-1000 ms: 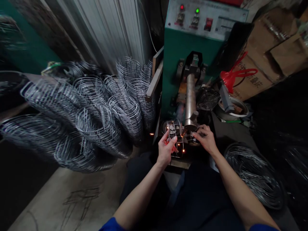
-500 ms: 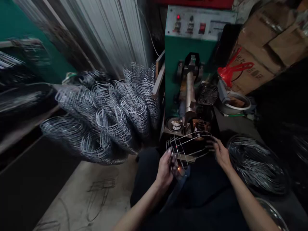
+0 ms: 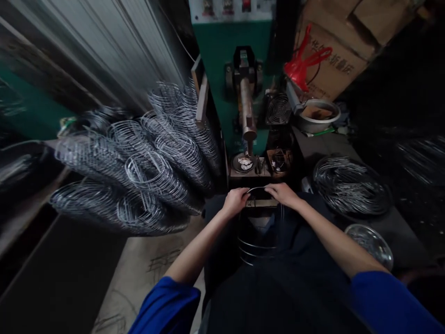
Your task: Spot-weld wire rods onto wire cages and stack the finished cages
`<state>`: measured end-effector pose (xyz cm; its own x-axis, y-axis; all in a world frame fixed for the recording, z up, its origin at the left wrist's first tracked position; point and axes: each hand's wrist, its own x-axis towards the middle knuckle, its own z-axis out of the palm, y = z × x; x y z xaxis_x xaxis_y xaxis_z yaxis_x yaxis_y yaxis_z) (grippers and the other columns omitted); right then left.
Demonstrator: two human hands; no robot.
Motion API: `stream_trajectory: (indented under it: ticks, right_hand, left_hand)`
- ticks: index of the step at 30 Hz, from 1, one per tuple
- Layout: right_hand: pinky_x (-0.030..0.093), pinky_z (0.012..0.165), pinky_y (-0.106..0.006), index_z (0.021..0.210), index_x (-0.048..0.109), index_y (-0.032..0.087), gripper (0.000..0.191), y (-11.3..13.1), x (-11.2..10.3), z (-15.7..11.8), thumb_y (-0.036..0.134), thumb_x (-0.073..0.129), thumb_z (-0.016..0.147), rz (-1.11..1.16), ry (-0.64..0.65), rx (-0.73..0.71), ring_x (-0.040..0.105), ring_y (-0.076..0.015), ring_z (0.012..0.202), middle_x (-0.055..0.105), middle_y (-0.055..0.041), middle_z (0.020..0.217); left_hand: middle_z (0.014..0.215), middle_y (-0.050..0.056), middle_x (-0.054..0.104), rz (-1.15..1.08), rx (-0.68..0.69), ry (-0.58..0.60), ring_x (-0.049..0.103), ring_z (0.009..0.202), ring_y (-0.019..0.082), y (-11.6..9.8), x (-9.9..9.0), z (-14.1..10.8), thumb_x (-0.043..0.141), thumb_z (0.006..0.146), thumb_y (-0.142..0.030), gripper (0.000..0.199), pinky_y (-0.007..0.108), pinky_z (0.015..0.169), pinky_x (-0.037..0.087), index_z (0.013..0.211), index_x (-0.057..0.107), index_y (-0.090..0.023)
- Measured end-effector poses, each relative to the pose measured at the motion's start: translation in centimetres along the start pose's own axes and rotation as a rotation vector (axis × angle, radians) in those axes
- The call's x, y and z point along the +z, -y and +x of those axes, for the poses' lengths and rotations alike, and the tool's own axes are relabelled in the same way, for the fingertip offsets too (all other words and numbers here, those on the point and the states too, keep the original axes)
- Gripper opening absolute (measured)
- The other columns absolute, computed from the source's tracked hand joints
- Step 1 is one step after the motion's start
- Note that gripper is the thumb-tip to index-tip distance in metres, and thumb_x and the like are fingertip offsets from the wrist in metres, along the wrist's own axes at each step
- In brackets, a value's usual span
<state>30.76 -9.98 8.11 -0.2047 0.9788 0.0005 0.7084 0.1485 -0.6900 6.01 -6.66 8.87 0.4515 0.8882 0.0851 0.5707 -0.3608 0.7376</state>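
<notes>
Between my hands is a bent wire frame (image 3: 257, 188), with its curved end away from me and several wire hoops over my lap. My left hand (image 3: 236, 201) pinches the left side of that curved end. On its right side, my right hand (image 3: 283, 193) grips the same wire with closed fingers. Just beyond my hands stands a green machine (image 3: 222, 69) with a metal cylinder arm (image 3: 247, 111) pointing down towards me. Beneath the arm lie a small round dish (image 3: 243, 163) with white bits and a small box (image 3: 280, 161) of dark parts.
Stacks of wire frames (image 3: 156, 171) crowd the left side. To the right, a round tray of bent wires (image 3: 347, 185) and a shiny metal bowl (image 3: 370, 243) rest on a dark surface. Cardboard boxes (image 3: 333, 55) and a grey basin (image 3: 320, 123) stand behind.
The wire frame has turned, its hoops now towards my body and its curved end away. My right hand has closed on the wire; my left moved from the hoops to the curved end.
</notes>
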Motion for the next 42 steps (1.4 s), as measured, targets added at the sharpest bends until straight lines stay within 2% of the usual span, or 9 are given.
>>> stream_trajectory:
  ticks: [3, 6, 10, 14, 17, 21, 26, 32, 42]
  right_hand:
    - [0.054, 0.078, -0.035, 0.118, 0.072, 0.029, 0.033, -0.6, -0.1, -1.5, 0.038, 0.048, 0.098, 0.032, -0.11, 0.066, 0.073, -0.0241, 0.086, 0.077, -0.0037, 0.102]
    - [0.055, 0.085, -0.038, 0.12, 0.071, 0.026, 0.034, -0.9, -0.5, -1.9, 0.037, 0.047, 0.098, 0.045, -0.179, 0.059, 0.072, -0.026, 0.094, 0.076, -0.0054, 0.106]
    - [0.052, 0.096, -0.039, 0.116, 0.074, 0.027, 0.029, 0.0, -2.0, 0.6, 0.036, 0.053, 0.098, -0.049, -0.189, 0.028, 0.069, -0.0273, 0.108, 0.074, -0.0062, 0.114]
    - [0.051, 0.098, -0.035, 0.125, 0.069, 0.026, 0.033, 2.3, -4.2, 3.5, 0.033, 0.049, 0.1, -0.195, -0.074, 0.036, 0.067, -0.0243, 0.111, 0.073, -0.0057, 0.119]
    - [0.051, 0.096, -0.035, 0.129, 0.067, 0.027, 0.036, 4.3, -5.5, 4.8, 0.035, 0.045, 0.102, -0.339, 0.002, 0.079, 0.067, -0.0251, 0.11, 0.073, -0.0068, 0.118]
    - [0.052, 0.089, -0.036, 0.133, 0.064, 0.029, 0.039, 6.0, -6.4, 6.1, 0.041, 0.043, 0.102, -0.498, 0.031, 0.12, 0.068, -0.0278, 0.106, 0.073, -0.0088, 0.116]
    - [0.05, 0.081, -0.033, 0.123, 0.068, 0.028, 0.038, 6.8, -7.0, 7.8, 0.043, 0.039, 0.103, -0.571, 0.062, 0.091, 0.069, -0.0267, 0.097, 0.075, -0.0084, 0.106]
    - [0.044, 0.072, -0.029, 0.109, 0.069, 0.025, 0.035, 7.5, -7.5, 9.0, 0.041, 0.039, 0.102, -0.599, 0.062, 0.02, 0.068, -0.0236, 0.087, 0.074, -0.0073, 0.097]
    - [0.038, 0.068, -0.028, 0.113, 0.069, 0.028, 0.033, 8.1, -8.0, 10.2, 0.042, 0.041, 0.102, -0.583, 0.06, 0.005, 0.066, -0.0223, 0.087, 0.073, -0.0055, 0.096]
  left_hand:
    - [0.105, 0.013, 0.075, 0.044, 0.044, 0.001, 0.07, 0.096, 0.026, 0.0, 1.3, 1.1, 0.058, 0.091, -0.022, 0.025, 0.037, 0.09, 0.051, 0.11, 0.074, -0.019]
    - [0.106, 0.013, 0.074, 0.08, 0.086, -0.001, 0.07, 0.097, 0.025, 0.0, 1.4, 1.3, 0.055, 0.092, -0.021, 0.026, 0.035, 0.09, 0.05, 0.112, 0.072, -0.019]
    - [0.106, 0.012, 0.074, 0.122, 0.11, -0.043, 0.068, 0.098, 0.024, -0.7, 0.1, 2.7, 0.051, 0.095, -0.022, 0.027, 0.033, 0.09, 0.049, 0.114, 0.07, -0.019]
    - [0.091, 0.01, 0.074, 0.164, 0.123, -0.08, 0.068, 0.086, 0.022, -1.8, -2.1, 4.5, 0.053, 0.094, -0.023, 0.023, 0.03, 0.081, 0.048, 0.104, 0.073, -0.018]
    - [0.084, 0.007, 0.074, 0.176, 0.131, -0.096, 0.067, 0.076, 0.019, -2.3, -3.7, 5.5, 0.057, 0.092, -0.02, 0.018, 0.027, 0.073, 0.047, 0.098, 0.074, -0.017]
    - [0.08, 0.006, 0.074, 0.167, 0.138, -0.123, 0.065, 0.069, 0.016, -2.6, -5.2, 6.3, 0.059, 0.09, -0.017, 0.016, 0.025, 0.067, 0.044, 0.093, 0.075, -0.016]
    - [0.067, 0.004, 0.068, 0.166, 0.137, -0.169, 0.058, 0.06, 0.014, -2.6, -6.4, 7.0, 0.058, 0.09, -0.019, 0.017, 0.024, 0.061, 0.039, 0.084, 0.073, -0.015]
    - [0.064, 0.002, 0.063, 0.162, 0.166, -0.197, 0.054, 0.057, 0.013, -2.4, -7.1, 7.5, 0.055, 0.089, -0.017, 0.018, 0.024, 0.059, 0.036, 0.081, 0.071, -0.016]
    - [0.065, 0.002, 0.064, 0.157, 0.168, -0.222, 0.055, 0.06, 0.014, -2.1, -7.5, 8.1, 0.054, 0.089, -0.018, 0.019, 0.024, 0.061, 0.037, 0.081, 0.071, -0.016]
